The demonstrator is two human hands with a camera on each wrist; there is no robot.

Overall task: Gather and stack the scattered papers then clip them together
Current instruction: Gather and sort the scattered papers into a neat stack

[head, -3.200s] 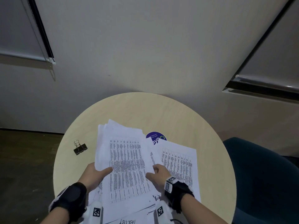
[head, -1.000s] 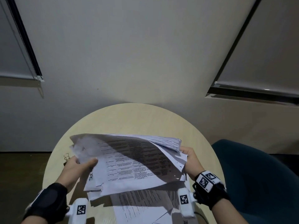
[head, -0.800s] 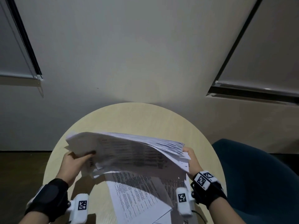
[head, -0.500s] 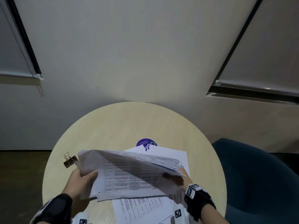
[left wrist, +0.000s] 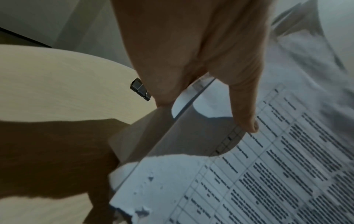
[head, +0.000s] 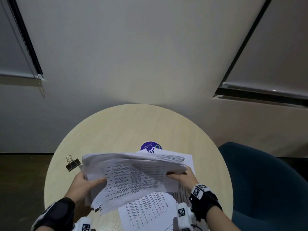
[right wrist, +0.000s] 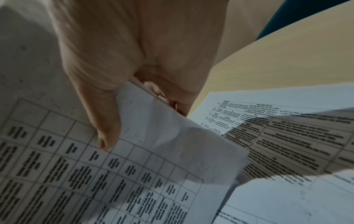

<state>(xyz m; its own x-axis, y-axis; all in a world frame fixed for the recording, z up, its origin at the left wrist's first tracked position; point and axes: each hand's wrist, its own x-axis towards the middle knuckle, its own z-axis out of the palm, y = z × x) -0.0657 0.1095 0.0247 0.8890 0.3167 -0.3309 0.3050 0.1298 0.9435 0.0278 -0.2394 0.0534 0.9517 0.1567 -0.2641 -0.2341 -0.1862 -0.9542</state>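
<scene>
A thick sheaf of printed papers (head: 136, 174) hangs tilted above the round wooden table (head: 126, 127). My left hand (head: 88, 182) grips its left edge, thumb on top (left wrist: 247, 121). My right hand (head: 181, 175) grips the right edge, thumb over the printed sheet (right wrist: 107, 136). Loose printed sheets (head: 150, 212) still lie on the table beneath and to the right (right wrist: 287, 133). A black binder clip (head: 72, 164) with silver handles lies on the table left of the sheaf, just beyond my left hand (left wrist: 140, 89).
A round purple sticker (head: 150, 146) shows on the table behind the papers. A dark blue chair (head: 263, 184) stands at the right. The wall rises right behind the table. Dark floor (head: 21, 177) lies at the left.
Both hands gathered the flat papers into a sheaf and lifted it. Over the last second the sheaf came lower and nearer, uncovering the clip and the sticker.
</scene>
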